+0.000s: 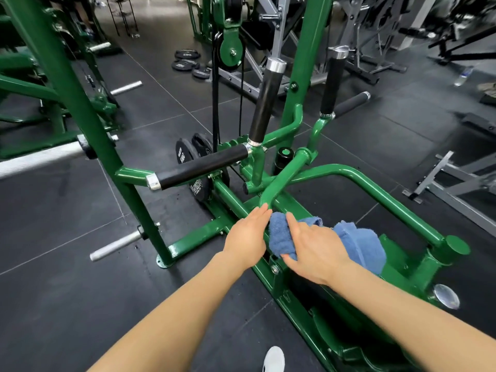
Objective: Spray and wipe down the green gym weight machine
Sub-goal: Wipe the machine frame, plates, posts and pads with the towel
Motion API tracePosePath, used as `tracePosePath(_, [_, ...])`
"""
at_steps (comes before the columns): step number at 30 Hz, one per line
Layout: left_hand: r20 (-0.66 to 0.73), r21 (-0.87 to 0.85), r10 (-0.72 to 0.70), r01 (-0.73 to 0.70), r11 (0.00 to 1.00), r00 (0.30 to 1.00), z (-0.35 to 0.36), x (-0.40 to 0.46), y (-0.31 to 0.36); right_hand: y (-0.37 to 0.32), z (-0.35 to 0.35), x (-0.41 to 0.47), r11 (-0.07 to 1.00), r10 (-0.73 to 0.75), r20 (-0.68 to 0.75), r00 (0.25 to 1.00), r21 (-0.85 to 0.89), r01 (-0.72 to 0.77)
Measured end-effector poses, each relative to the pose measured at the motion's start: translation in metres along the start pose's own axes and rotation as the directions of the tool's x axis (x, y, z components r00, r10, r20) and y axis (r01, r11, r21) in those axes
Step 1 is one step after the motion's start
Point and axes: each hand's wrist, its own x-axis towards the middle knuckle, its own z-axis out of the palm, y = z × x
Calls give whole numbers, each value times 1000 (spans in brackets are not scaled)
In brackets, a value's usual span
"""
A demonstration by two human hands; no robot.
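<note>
Right hand (314, 251) pinches blue towel (357, 245) on green bar (279, 181) slanting away rightward; left hand (248, 237) flat.

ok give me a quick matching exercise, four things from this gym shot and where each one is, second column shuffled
Things:
1. blue towel
2. loose weight plates
3. water bottle
4. white shoe

Places:
A. bottom edge of the view
B. floor at far right
C. draped on the green machine under the right hand
D. floor at the back, left of the pulley

Pairs: 1-C, 2-D, 3-B, 4-A

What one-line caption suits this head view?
Both hands work a blue towel on the green weight machine.
</note>
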Motion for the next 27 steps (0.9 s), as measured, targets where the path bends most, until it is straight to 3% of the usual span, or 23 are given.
tracePosePath(5, [1, -30, -27, 27, 999, 1000, -3, 3, 2, -14, 3, 24, 994, 97, 10, 995, -54, -96])
tracePosePath(8, [54, -5, -53, 54, 999, 997, -7, 3, 7, -14, 1, 30, 986, 149, 103, 983, 53, -155])
tracePosePath(16, [151, 308, -164, 111, 945, 975, -15, 7, 25, 19, 3, -44, 999, -30, 67, 997, 23, 29])
tracePosePath(20, [131, 429, -83, 19, 903, 988, -7, 6, 39, 47, 7, -89, 998, -53, 113, 992, 48, 48])
tracePosePath(23, [210, 463, 75, -167, 871, 975, 10, -5, 55, 37, 11, -100, 986, -14, 62, 998, -168, 24])
tracePosePath(27, [204, 444, 85, -169, 880, 975, 28, -14, 61, 6, 10, -79, 935, 153, 147, 977, -343, -95])
